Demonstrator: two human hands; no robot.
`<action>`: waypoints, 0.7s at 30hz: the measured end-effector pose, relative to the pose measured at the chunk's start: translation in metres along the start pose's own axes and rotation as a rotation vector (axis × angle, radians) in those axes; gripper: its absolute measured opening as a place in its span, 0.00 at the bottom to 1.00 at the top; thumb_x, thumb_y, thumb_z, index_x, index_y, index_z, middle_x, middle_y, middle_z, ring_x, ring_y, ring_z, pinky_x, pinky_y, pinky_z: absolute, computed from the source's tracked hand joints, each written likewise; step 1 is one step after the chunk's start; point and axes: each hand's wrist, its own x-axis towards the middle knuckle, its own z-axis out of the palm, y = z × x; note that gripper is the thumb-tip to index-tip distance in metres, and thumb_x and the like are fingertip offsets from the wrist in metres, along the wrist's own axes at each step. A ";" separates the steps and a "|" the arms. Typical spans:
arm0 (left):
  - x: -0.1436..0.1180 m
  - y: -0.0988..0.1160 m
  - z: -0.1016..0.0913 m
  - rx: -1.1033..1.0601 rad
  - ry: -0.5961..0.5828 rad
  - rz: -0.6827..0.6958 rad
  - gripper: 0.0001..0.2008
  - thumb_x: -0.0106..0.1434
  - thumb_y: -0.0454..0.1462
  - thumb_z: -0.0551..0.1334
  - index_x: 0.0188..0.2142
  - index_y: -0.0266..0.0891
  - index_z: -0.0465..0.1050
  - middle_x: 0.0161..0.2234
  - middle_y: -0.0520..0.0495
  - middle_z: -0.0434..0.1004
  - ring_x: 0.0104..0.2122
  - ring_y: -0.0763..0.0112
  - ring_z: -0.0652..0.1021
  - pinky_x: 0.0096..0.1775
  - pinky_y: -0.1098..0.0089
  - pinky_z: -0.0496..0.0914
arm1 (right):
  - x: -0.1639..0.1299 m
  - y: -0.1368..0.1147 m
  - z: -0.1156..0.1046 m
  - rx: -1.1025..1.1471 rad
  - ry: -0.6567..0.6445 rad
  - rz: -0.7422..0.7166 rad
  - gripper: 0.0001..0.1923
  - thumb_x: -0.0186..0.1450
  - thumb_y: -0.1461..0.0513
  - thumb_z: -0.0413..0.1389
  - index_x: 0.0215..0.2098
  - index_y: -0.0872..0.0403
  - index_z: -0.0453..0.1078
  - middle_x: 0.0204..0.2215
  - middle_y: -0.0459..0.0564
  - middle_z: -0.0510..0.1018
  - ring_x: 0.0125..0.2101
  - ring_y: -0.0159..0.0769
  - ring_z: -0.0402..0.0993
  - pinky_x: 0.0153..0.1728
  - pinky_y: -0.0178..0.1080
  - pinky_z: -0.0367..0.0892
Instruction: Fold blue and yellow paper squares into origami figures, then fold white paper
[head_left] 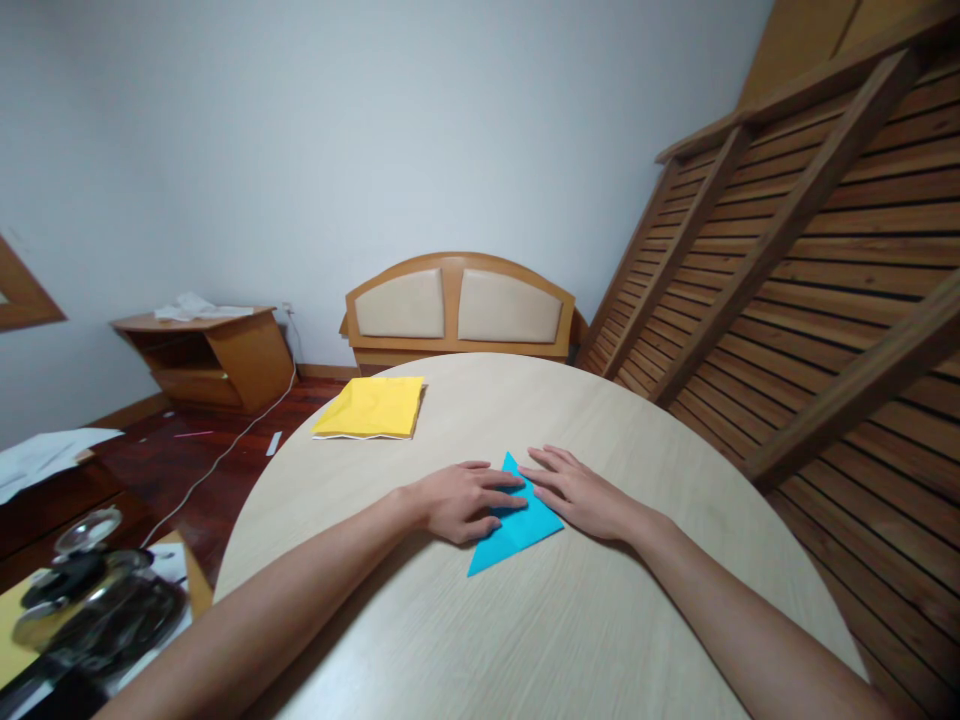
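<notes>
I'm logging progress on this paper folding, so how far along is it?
Done: the blue paper already lies folded into a triangle on the round table. In hand: the left hand and right hand press flat on it. Left: it is only a flat triangle so far; the yellow paper lies untouched.

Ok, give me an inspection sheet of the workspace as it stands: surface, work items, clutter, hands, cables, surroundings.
Surface: round pale wood table, bare around the work.
Work items: blue folded paper, triangular, flat on the table.
Clutter: yellow paper stack near the far edge, apart from the blue piece.
Hands: left hand and right hand both flat, pressing the blue paper.
Cables: white cable on the floor to the left.
Surroundings: headboard, wooden slats, side cabinet, glass items lower left.
</notes>
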 end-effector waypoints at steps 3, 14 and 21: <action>0.005 0.004 0.004 -0.002 -0.010 0.081 0.25 0.65 0.35 0.55 0.61 0.48 0.65 0.65 0.47 0.62 0.61 0.60 0.67 0.64 0.58 0.58 | 0.000 0.002 0.002 -0.009 -0.003 0.001 0.26 0.74 0.48 0.40 0.64 0.46 0.64 0.68 0.53 0.57 0.67 0.49 0.48 0.65 0.53 0.46; 0.002 -0.011 0.002 0.068 -0.039 -0.025 0.25 0.64 0.34 0.56 0.61 0.42 0.67 0.63 0.45 0.64 0.61 0.60 0.68 0.61 0.61 0.64 | 0.000 0.001 0.004 0.003 0.010 0.000 0.25 0.73 0.48 0.42 0.64 0.45 0.64 0.68 0.52 0.58 0.67 0.49 0.49 0.65 0.53 0.46; 0.000 -0.024 0.012 0.168 -0.005 -0.203 0.24 0.66 0.33 0.54 0.62 0.39 0.64 0.63 0.41 0.63 0.61 0.58 0.69 0.60 0.59 0.65 | 0.000 -0.003 0.004 -0.042 0.008 -0.010 0.28 0.73 0.47 0.43 0.66 0.48 0.61 0.67 0.55 0.58 0.67 0.49 0.49 0.65 0.53 0.46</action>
